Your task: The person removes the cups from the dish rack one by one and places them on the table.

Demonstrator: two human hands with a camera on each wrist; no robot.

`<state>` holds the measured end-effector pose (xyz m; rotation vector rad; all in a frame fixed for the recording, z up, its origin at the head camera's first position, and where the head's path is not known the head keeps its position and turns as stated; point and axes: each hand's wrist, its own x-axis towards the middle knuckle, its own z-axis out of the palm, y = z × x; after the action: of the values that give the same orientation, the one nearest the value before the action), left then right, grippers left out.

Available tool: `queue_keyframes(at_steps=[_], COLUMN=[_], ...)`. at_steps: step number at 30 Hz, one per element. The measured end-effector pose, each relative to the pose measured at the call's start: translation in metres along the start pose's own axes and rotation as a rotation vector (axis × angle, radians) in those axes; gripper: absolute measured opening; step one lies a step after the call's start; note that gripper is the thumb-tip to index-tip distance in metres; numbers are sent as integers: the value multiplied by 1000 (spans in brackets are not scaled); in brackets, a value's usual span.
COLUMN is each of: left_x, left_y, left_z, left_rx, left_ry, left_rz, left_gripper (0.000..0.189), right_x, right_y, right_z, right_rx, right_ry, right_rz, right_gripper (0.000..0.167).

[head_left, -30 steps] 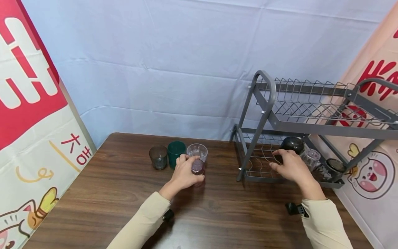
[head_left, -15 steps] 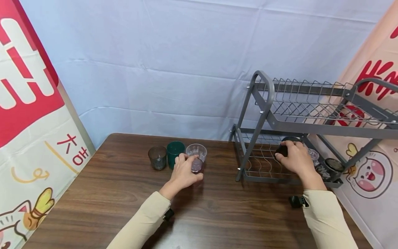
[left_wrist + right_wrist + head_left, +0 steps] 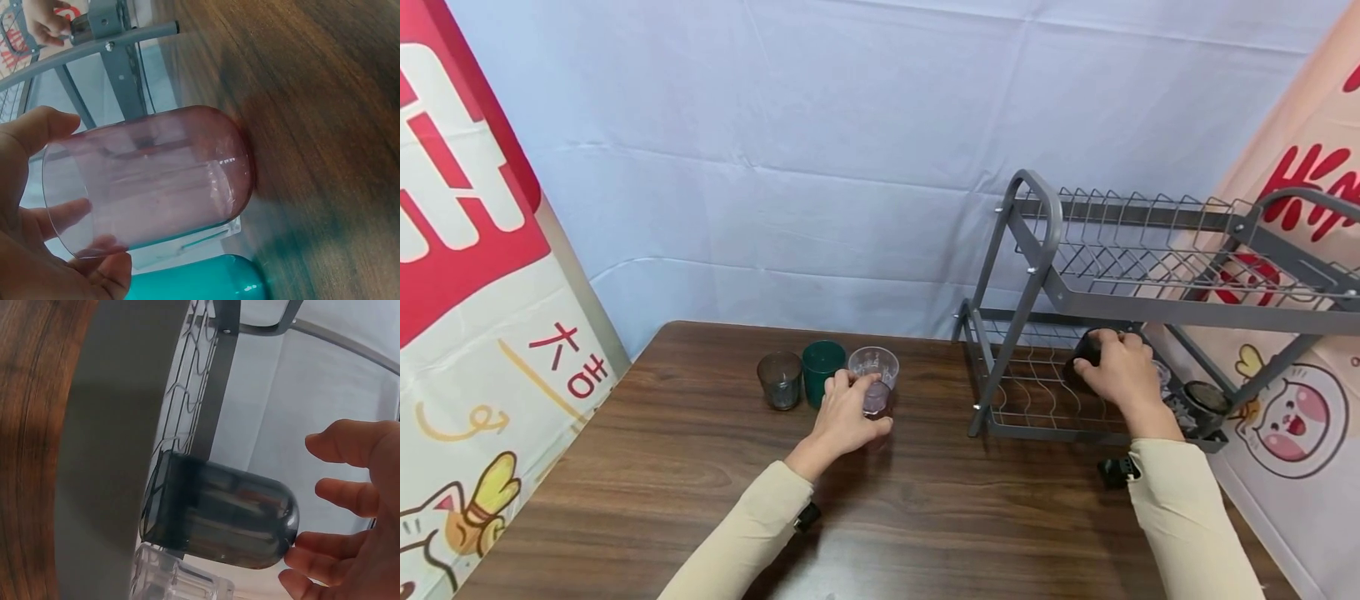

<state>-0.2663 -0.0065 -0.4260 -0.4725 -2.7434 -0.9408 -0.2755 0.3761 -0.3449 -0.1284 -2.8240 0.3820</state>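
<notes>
My left hand (image 3: 842, 417) holds a pinkish-purple clear glass (image 3: 156, 181) near its rim, thumb on one side and fingers on the other; the glass stands upright on the wooden table. Behind it, in the head view, is a clear glass (image 3: 874, 363), with a teal glass (image 3: 824, 371) and a brownish glass (image 3: 780, 379) to the left. My right hand (image 3: 1122, 375) is at a dark glass (image 3: 225, 512) upside down on the rack's lower shelf. In the right wrist view its fingers are spread at the glass's base, the thumb apart from it; whether a fingertip touches is unclear.
A grey two-tier dish rack (image 3: 1045, 300) stands on the right of the table (image 3: 925, 517); its upper tier overhangs the right hand's surroundings. On the lower shelf, a clear faceted glass (image 3: 178, 578) sits beside the dark one and a dark patterned glass (image 3: 1198, 407) lies farther right.
My right hand has moved slightly back and to the right over the dark glass on the lower shelf. The left hand stays with the pinkish-purple glass.
</notes>
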Motion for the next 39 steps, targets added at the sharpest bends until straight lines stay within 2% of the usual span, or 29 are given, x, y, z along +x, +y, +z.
queue_keyframes(at_steps=[6,17,28,39], left_x=[1,0,-2,-6], left_y=[0,-2,-1,7], left_z=[1,1,-4,-15], left_rx=[6,23,42,71], left_ry=[-11,-25,-6,6], left_rz=[-9,-9,9,43], left_gripper=[66,67,70,67], right_x=[8,22,26,16], right_y=[6,16,18,14], right_z=[2,11,15,9], right_rx=[-5,-3,66,95], right_ry=[-16,-104,-39,-19], right_rz=[33,85,89,58], right_gripper=[60,72,53,52])
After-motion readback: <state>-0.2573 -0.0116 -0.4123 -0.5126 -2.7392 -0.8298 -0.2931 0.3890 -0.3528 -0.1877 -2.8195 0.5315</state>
